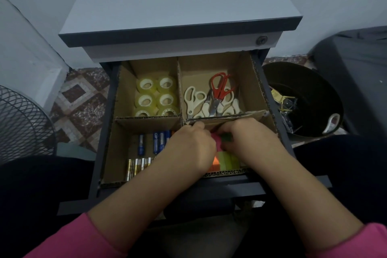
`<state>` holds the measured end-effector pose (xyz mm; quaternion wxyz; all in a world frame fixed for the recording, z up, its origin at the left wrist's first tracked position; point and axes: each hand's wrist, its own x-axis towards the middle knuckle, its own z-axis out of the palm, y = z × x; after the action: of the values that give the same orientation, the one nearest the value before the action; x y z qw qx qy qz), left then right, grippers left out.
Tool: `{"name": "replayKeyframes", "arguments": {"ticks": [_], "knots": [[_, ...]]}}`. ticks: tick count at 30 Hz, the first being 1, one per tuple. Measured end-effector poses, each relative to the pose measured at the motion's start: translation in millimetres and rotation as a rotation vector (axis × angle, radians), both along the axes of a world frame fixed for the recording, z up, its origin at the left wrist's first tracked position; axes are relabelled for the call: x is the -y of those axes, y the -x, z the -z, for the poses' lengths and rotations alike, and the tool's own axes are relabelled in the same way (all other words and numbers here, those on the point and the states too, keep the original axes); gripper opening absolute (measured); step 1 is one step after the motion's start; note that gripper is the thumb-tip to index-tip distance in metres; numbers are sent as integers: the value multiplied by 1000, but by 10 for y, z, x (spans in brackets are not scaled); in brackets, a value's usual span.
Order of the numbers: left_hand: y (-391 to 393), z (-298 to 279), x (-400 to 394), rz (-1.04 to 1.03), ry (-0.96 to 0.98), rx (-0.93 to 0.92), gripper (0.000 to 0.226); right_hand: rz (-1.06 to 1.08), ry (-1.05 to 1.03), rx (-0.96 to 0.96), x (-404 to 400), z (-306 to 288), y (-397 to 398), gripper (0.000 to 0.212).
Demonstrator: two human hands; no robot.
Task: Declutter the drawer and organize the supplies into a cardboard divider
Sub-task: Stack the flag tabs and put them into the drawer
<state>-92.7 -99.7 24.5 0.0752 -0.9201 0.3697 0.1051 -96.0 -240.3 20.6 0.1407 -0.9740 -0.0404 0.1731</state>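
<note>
Drawer point(270, 98) open, cardboard divider point(258, 81) inside, four compartments | far-left: six tape rolls point(156, 97) | far-right: scissors point(211, 98), one red pair | near-left: batteries point(150, 144) | near-right: sticky notes point(227, 162) beneath left hand point(188, 148) and right hand point(249, 138), fingers curled on pads | black bin point(326, 81) right, tiled floor point(77, 100)

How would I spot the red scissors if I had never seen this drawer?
Look into the open drawer with the cardboard divider. In its far right compartment lies a heap of scissors. The red scissors lie on top, the only pair with red handles; the others have cream ones.
</note>
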Motion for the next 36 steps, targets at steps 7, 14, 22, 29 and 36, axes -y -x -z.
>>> {"name": "replayKeyframes", "arguments": {"ticks": [7, 14, 22, 29, 36], "knots": [[-2, 23, 2, 5, -12, 8, 33, 3, -15, 17, -4, 21, 8, 29], [14, -30, -50, -4, 4, -10, 29, 7, -42, 24, 28, -1, 8, 30], [77, -76, -106, -19, -35, 2, 31, -73, -23, 29, 17, -2, 35, 28], [80, -75, -100, -8, -51, 28, 33, -100, -7, 1, 11, 5, 37, 27], [-51, -231, -199, -94, 31, -79, 33, -110, -17, 36, 31, -11, 40, 27]]}}
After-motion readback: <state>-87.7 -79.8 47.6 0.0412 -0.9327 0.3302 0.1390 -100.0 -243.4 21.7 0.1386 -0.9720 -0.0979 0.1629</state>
